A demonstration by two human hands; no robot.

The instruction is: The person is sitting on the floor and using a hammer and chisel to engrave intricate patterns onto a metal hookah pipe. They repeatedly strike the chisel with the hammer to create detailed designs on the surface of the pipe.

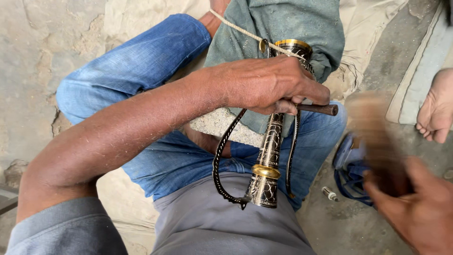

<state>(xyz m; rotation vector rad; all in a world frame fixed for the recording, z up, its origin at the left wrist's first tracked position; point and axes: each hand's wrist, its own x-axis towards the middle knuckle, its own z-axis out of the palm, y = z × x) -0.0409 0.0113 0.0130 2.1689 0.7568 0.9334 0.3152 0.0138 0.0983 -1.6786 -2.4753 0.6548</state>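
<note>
My left hand (273, 85) is closed around a thin dark metal rod (322, 109), whose tip sticks out to the right of my fingers. The hand rests on a long black and brass engraved piece (269, 158) with two curved black handles, which lies along my lap. A pale rope (238, 29) crosses its brass top end. My right hand (417, 210), at the lower right, grips a brown wooden tool (375, 130) that is blurred by motion, to the right of the rod.
A grey-green cloth (292, 23) and a pale stone block (214, 125) lie under the piece, on my knee in blue jeans. Another person's bare foot (436, 111) is at the right edge. A blue item (351, 167) and a small metal cylinder (329, 193) lie on the concrete floor.
</note>
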